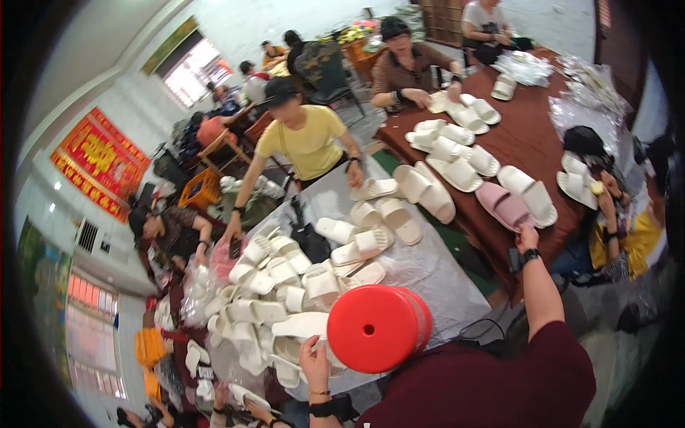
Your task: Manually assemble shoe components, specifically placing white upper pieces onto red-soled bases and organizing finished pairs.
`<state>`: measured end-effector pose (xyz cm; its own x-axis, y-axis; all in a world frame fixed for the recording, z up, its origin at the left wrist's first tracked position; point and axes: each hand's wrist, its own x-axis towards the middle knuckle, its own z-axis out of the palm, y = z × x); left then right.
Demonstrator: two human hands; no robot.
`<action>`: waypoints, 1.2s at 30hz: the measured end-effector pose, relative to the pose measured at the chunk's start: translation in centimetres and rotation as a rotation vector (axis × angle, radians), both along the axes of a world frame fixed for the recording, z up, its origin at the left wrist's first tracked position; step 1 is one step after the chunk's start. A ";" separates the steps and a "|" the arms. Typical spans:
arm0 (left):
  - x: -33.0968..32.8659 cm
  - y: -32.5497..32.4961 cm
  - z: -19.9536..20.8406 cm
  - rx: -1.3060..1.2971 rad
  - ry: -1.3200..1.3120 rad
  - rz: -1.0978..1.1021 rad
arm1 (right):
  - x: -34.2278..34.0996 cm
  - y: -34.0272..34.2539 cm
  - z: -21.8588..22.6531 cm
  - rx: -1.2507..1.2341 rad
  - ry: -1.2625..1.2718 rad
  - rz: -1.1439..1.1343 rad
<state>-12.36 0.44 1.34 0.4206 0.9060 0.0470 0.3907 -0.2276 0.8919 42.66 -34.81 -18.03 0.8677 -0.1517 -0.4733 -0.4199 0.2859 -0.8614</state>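
My right hand (526, 240) reaches out to the brown-covered table at the right. Its fingers grip the end of a pink slipper (501, 205), which lies beside a white slipper. My left hand (314, 365) is at the near edge of the pale table, its fingers closed at the edge of a white slipper (300, 325); part of the grip is hidden. Beside that hand stands a round red stool (371, 328) with a hole in its seat. Around and beyond it lies a heap of white slippers (257, 310).
The brown-covered table (539, 128) bears more white slippers and clear plastic bags (592, 93). Across the pale table, a person in a yellow shirt (303, 139) reaches over the slippers. Other people sit around both tables. An orange crate (200, 189) stands at the left.
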 end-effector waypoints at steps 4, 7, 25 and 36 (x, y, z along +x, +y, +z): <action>1.3 -1.0 0.2 -0.013 -0.045 0.000 | -3.5 0.6 1.8 0.220 -0.111 0.012; 3.2 -1.6 0.0 -0.070 -0.104 -0.063 | -5.8 0.8 2.8 0.325 -0.113 0.107; 4.3 -2.0 -2.4 -0.783 -0.950 -0.205 | -22.4 14.3 14.4 0.436 -0.060 1.315; 2.0 1.7 3.9 -0.538 -0.527 0.057 | -17.0 16.9 16.9 0.080 -0.383 1.141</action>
